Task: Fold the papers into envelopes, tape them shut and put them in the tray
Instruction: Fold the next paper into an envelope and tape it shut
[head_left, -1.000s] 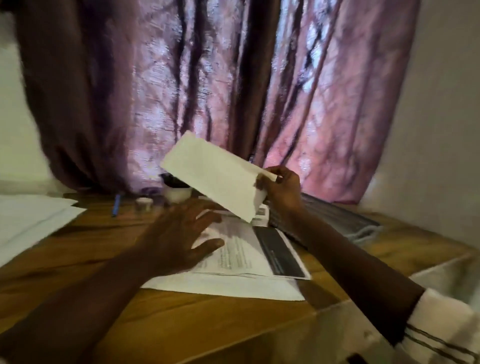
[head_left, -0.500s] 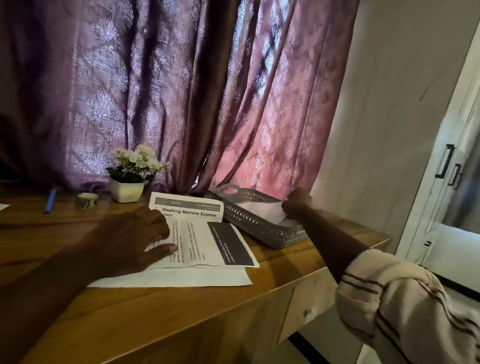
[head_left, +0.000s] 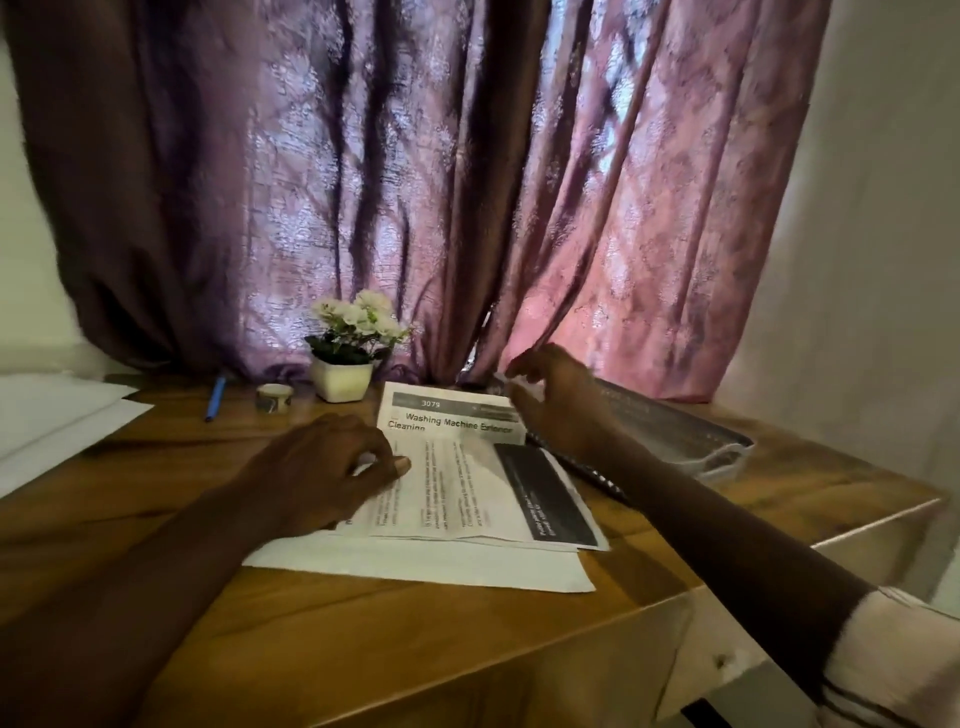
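Note:
A printed sheet headed "Washing Machine Exterior Cleaning" lies on a plain white sheet in the middle of the wooden table. My left hand rests flat on the printed sheet's left part, fingers slightly curled. My right hand hovers blurred above the sheet's far right corner, fingers apart, holding nothing. Just right of it stands the grey perforated tray; its contents are hidden from here. A roll of tape sits at the back of the table.
A small white pot of flowers stands against the purple curtain. A blue pen lies left of the tape. More white sheets lie at the far left. The table's right edge drops off by a pale wall.
One second ago my right hand held a folded white envelope up; it then reached into the tray. Now it is back over the printed sheet, empty. My left hand stayed on the paper.

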